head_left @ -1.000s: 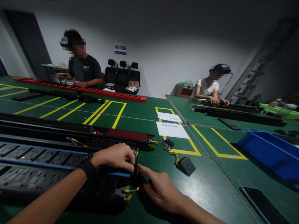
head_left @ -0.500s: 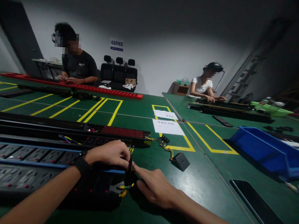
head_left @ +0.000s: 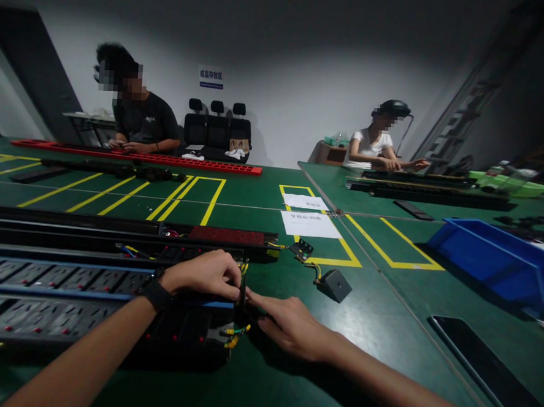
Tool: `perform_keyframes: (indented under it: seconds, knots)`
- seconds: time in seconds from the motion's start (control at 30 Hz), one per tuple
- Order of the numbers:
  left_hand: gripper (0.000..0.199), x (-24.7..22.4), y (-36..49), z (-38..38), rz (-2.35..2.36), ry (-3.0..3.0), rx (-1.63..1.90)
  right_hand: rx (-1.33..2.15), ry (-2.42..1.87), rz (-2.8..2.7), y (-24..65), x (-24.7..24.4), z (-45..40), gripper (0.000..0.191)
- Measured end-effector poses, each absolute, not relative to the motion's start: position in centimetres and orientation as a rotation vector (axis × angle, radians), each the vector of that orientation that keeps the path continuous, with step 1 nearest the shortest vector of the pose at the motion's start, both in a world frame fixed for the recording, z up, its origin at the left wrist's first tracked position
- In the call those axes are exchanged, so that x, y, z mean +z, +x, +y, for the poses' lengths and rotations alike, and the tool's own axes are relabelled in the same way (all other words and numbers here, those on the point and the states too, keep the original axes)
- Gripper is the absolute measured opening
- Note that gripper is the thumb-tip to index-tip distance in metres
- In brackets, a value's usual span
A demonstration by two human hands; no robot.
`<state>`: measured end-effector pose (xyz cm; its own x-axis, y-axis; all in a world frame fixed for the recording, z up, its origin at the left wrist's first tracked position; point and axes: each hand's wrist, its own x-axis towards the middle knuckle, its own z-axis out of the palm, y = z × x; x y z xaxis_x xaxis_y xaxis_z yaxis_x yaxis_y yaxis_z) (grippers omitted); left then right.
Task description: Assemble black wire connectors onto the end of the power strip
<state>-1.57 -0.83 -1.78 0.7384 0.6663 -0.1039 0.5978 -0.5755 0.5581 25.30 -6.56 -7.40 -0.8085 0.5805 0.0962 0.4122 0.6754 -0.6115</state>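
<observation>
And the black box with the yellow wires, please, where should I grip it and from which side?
I would pinch the box by two opposite side walls, from above and the right. It is a compact block with flat faces, and the yellow wires meet it on the left.

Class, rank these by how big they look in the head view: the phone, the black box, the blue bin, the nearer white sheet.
1. Blue bin
2. Phone, cut off by the edge
3. Nearer white sheet
4. Black box

Both hands (head_left: 247, 306) nearly meet, their fingers bent inward.
</observation>
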Motion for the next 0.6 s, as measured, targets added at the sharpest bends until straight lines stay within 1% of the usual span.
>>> perform_keyframes:
  seconds: [0.2, 0.4, 0.6]
  knots:
    - [0.017, -1.7, -1.64, -0.65, 0.942, 2.342, 0.103, 0.906, -0.748, -2.559, 25.37, -7.08, -6.49, 0.062]
    - [0.015, -1.69, -1.65, -0.56, 0.937, 2.319, 0.109, 0.964, -0.764, -2.493, 25.35, -7.13, -6.41, 0.063]
    - [0.015, -1.7, -1.55, -0.66, 0.945, 2.333, 0.127, 0.856, -0.843, -2.652, 25.11, -6.73, -7.06, 0.073]
